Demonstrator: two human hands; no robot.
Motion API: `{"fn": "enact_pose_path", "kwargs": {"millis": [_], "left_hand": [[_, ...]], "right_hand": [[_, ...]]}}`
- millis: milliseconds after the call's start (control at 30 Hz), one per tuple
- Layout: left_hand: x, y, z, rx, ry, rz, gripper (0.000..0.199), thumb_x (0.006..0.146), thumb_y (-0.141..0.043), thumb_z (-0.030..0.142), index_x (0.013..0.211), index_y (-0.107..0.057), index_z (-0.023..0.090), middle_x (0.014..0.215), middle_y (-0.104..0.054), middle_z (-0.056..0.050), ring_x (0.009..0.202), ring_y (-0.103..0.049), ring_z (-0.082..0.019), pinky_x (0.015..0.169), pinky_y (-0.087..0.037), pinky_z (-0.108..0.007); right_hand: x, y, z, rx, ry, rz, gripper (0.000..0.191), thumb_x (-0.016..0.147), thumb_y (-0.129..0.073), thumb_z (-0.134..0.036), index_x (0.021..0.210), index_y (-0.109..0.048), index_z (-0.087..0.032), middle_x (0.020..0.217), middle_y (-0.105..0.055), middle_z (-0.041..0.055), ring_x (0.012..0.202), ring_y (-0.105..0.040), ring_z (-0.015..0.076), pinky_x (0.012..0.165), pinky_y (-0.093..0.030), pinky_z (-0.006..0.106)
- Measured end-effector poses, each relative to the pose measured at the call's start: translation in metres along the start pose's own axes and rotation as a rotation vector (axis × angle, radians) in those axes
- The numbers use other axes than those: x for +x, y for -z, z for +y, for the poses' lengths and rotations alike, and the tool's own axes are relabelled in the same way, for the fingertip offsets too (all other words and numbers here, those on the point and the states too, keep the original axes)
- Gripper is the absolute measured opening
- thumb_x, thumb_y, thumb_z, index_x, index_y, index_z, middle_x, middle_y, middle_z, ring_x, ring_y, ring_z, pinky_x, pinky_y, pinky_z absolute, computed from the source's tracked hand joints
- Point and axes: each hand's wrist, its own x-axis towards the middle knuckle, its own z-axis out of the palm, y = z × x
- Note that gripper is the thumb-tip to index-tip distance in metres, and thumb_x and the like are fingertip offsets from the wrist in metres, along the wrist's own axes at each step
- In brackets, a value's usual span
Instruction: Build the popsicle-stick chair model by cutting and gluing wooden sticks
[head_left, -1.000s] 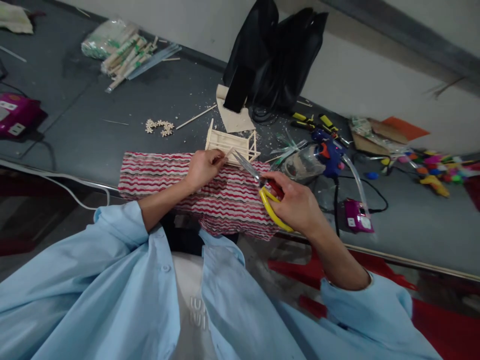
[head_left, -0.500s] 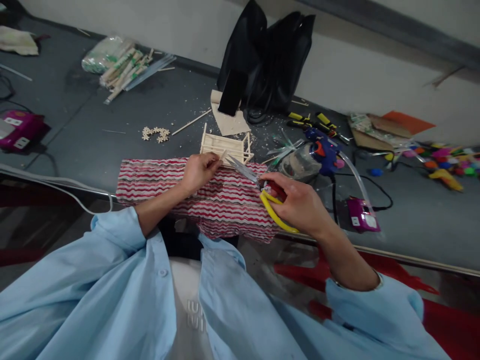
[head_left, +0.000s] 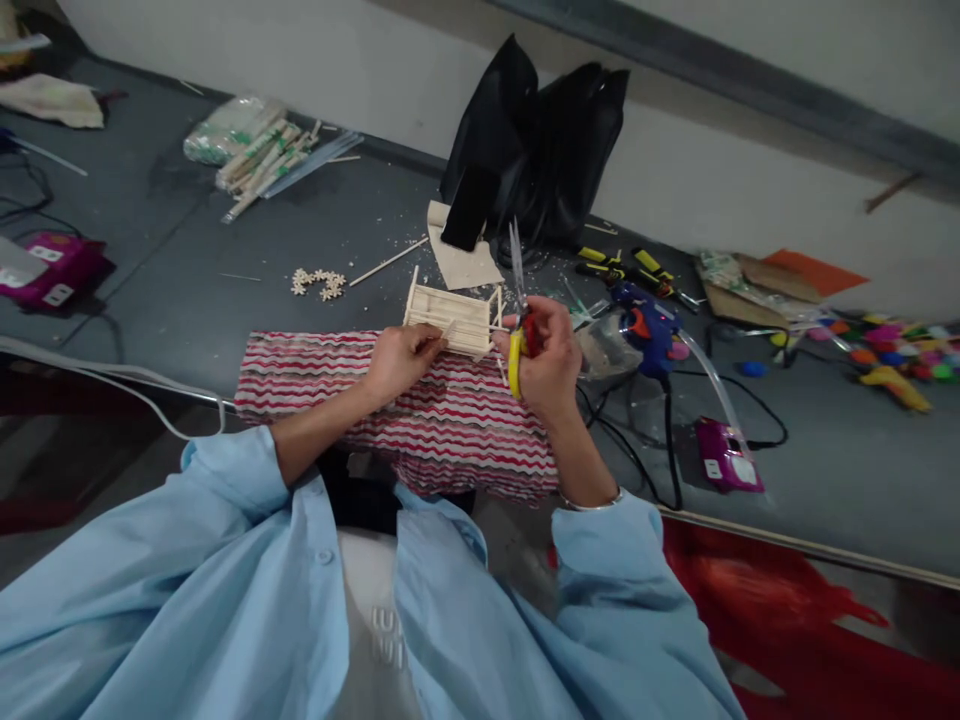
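Observation:
My left hand (head_left: 399, 366) pinches a small pale wooden piece (head_left: 449, 328), its tip poking out past the fingers. Just behind it, a little wooden stick frame (head_left: 454, 306) with a slatted surface and posts at its ends stands at the edge of a red-and-white striped cloth (head_left: 315, 375). My right hand (head_left: 553, 362) is closed around scissors (head_left: 516, 362) with yellow and red handles, their blades pointing up and away. The right thumb and fingertips are at the frame's right end, seemingly touching it.
A black bag (head_left: 536, 150) and a phone (head_left: 471, 208) stand behind the frame. To the right are a blue glue gun (head_left: 651, 325), yellow-handled tools (head_left: 651, 264) and coloured pompoms (head_left: 892, 340). Small wooden flowers (head_left: 319, 283) and bundled sticks (head_left: 262, 165) lie left.
My right hand has moved left to the frame's right end, and the scissors have swung from pointing at my left hand to pointing upward. My left hand stays nearly in place.

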Motion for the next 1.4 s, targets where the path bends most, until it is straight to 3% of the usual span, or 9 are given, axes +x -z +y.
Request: {"fn": "enact_pose_path", "kwargs": {"millis": [200,333,633,800,933,1033,1133,1233,1400], "left_hand": [[-0.001,0.001,0.002,-0.018,0.025,-0.006,0.019,0.086,-0.061,0.025,0.091,-0.077,0.017,0.076,-0.077,-0.004,0.063,-0.064,-0.015,0.061,-0.042,-0.024],[0.007,0.007,0.006,-0.041,0.050,-0.016,0.018,0.084,-0.061,0.025,0.086,-0.077,0.016,0.072,-0.075,-0.004,0.063,-0.063,-0.015,0.060,-0.041,-0.024],[0.074,0.038,0.024,-0.159,0.142,-0.179,0.009,0.069,-0.070,0.015,0.061,-0.070,0.014,0.052,-0.058,0.002,0.052,-0.048,-0.010,0.052,-0.033,-0.025],[0.107,0.046,0.040,-0.254,0.358,-0.272,0.013,0.066,-0.074,0.009,0.057,-0.066,0.013,0.042,-0.044,0.004,0.043,-0.037,-0.008,0.049,-0.031,-0.027],[0.124,0.052,0.053,-0.226,0.470,-0.384,0.015,0.070,-0.073,0.009,0.059,-0.062,0.013,0.039,-0.036,0.006,0.039,-0.032,-0.007,0.045,-0.027,-0.026],[0.130,0.055,0.058,-0.191,0.524,-0.456,0.018,0.072,-0.073,0.014,0.061,-0.058,0.015,0.037,-0.034,0.007,0.037,-0.029,-0.007,0.043,-0.023,-0.025],[0.132,0.054,0.058,-0.192,0.541,-0.458,0.020,0.073,-0.071,0.013,0.062,-0.056,0.016,0.038,-0.033,0.007,0.036,-0.028,-0.006,0.042,-0.022,-0.025],[0.133,0.053,0.056,-0.220,0.545,-0.444,0.023,0.073,-0.071,0.011,0.060,-0.052,0.017,0.040,-0.036,0.007,0.036,-0.029,-0.006,0.044,-0.021,-0.025],[0.133,0.053,0.055,-0.248,0.570,-0.468,0.026,0.071,-0.069,0.009,0.057,-0.049,0.017,0.040,-0.036,0.006,0.037,-0.028,-0.005,0.047,-0.023,-0.025]], "right_hand": [[0.006,-0.004,-0.002,0.030,-0.073,0.002,0.041,0.080,-0.067,-0.041,0.113,-0.053,-0.022,0.100,-0.068,0.0060,0.081,-0.067,0.0187,0.078,-0.055,0.036],[0.014,-0.005,0.002,0.072,-0.108,0.004,0.044,0.079,-0.068,-0.046,0.113,-0.051,-0.023,0.085,-0.068,0.0027,0.073,-0.066,0.0183,0.071,-0.055,0.035],[0.063,-0.008,0.013,0.271,-0.258,-0.017,0.051,0.073,-0.073,-0.050,0.111,-0.052,-0.025,0.073,-0.061,-0.0038,0.054,-0.056,0.0126,0.054,-0.050,0.028],[0.096,-0.009,0.021,0.320,-0.380,-0.056,0.050,0.069,-0.075,-0.051,0.106,-0.053,-0.024,0.063,-0.055,-0.0068,0.049,-0.052,0.0124,0.047,-0.045,0.027],[0.111,-0.004,0.021,0.192,-0.354,-0.022,0.049,0.067,-0.075,-0.055,0.098,-0.057,-0.022,0.068,-0.060,-0.0036,0.058,-0.058,0.0145,0.056,-0.049,0.028],[0.107,0.015,0.006,-0.040,-0.260,0.026,0.050,0.068,-0.074,-0.058,0.097,-0.059,-0.020,0.070,-0.063,-0.0014,0.063,-0.060,0.0160,0.062,-0.048,0.030],[0.094,0.046,-0.018,-0.162,-0.215,-0.087,0.049,0.074,-0.068,-0.061,0.100,-0.060,-0.021,0.063,-0.060,-0.0032,0.055,-0.054,0.0138,0.057,-0.043,0.028],[0.082,0.076,-0.043,-0.247,-0.230,-0.342,0.049,0.076,-0.066,-0.064,0.100,-0.061,-0.022,0.054,-0.055,-0.0051,0.046,-0.046,0.0117,0.052,-0.038,0.026],[0.080,0.095,-0.056,-0.261,-0.331,-0.586,0.057,0.072,-0.063,-0.071,0.100,-0.062,-0.021,0.062,-0.063,-0.0007,0.049,-0.051,0.0141,0.051,-0.039,0.028]]}}
